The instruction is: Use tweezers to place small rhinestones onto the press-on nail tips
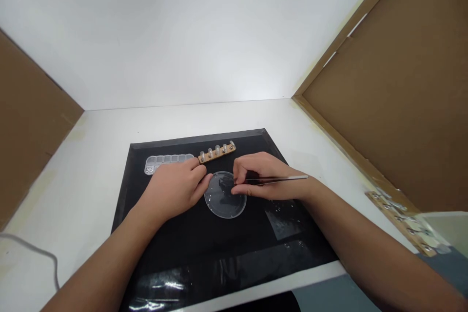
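Note:
A round, clear shallow dish with tiny specks in it lies on the black mat. My right hand pinches slim metal tweezers over the dish's right side; whether the tips hold anything is too small to tell. My left hand is closed at the dish's left, fingers curled and thumb at the rim. What lies under those curled fingers is hidden. Just behind it sits a clear compartment box, partly covered, with small bits in one front compartment.
Behind the dish lies a wooden strip carrying several small clear cylinders. A clear film is under my right forearm's side. Another strip with metal pieces lies far right, by the brown side wall. A grey cable runs at left.

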A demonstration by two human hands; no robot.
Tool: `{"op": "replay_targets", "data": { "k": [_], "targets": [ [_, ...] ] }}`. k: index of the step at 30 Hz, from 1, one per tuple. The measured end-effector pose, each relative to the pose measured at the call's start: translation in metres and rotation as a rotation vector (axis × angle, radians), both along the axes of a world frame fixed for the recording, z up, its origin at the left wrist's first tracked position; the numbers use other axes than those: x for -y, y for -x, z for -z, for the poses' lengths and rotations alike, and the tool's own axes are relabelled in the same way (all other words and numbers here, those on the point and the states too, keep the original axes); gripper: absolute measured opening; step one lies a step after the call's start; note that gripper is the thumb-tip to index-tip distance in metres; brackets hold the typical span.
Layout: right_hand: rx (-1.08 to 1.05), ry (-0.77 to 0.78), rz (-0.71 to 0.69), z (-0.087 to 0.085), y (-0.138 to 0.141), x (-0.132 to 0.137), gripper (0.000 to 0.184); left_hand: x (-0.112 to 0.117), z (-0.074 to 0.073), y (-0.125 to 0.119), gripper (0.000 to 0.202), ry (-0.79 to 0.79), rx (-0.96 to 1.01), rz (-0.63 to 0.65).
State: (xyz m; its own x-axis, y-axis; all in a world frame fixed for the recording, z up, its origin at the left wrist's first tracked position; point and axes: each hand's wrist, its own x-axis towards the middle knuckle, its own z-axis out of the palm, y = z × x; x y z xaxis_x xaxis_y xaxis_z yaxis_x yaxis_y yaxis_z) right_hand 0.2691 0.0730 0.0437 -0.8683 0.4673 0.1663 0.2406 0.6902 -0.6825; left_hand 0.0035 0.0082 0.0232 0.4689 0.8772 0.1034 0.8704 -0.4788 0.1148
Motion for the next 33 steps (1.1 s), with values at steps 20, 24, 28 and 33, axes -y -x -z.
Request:
{"op": "replay_targets", "data": {
  "k": [20, 24, 28, 33],
  "targets": [
    [-0.076, 0.372, 0.267, 0.012, 0.004, -0.004, 0.036, 0.006, -0.003, 0.0, 0.06, 0.106, 0.06, 0.116],
    [-0.054, 0.356, 0.247, 0.012, 0.003, -0.005, 0.031, 0.006, 0.0, 0.0, 0.062, 0.118, 0.06, 0.113],
    [-0.034, 0.237, 0.217, 0.011, 0.002, -0.005, 0.031, 0.005, 0.0, 0.0, 0.06, 0.133, 0.063, 0.12],
    [-0.013, 0.059, 0.119, 0.006, 0.003, -0.001, 0.028, 0.004, -0.003, 0.001, 0.059, 0.139, 0.067, 0.114]
  ]
}}
